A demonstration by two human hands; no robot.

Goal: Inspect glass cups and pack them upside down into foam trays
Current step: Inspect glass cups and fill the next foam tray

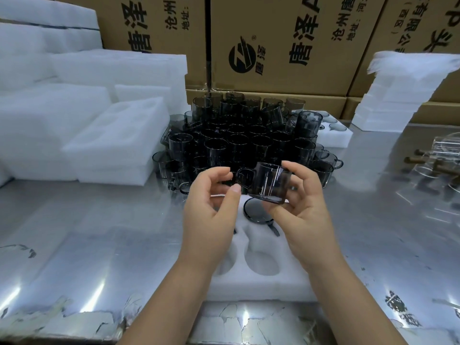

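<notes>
A: Above the foam tray, who holds the smoked-glass cup?

B: Right hand grips its body; left hand half-open at the handle. Likely brittle, slippery: grasp the wall.

Both my bare forearms reach forward, wrists raised. My right hand is cupped, thumb on top and fingers curled beneath what it grips. My left hand is just beside it, palm turned inward, fingers loosely curled, thumb pointing toward the right hand.
</notes>
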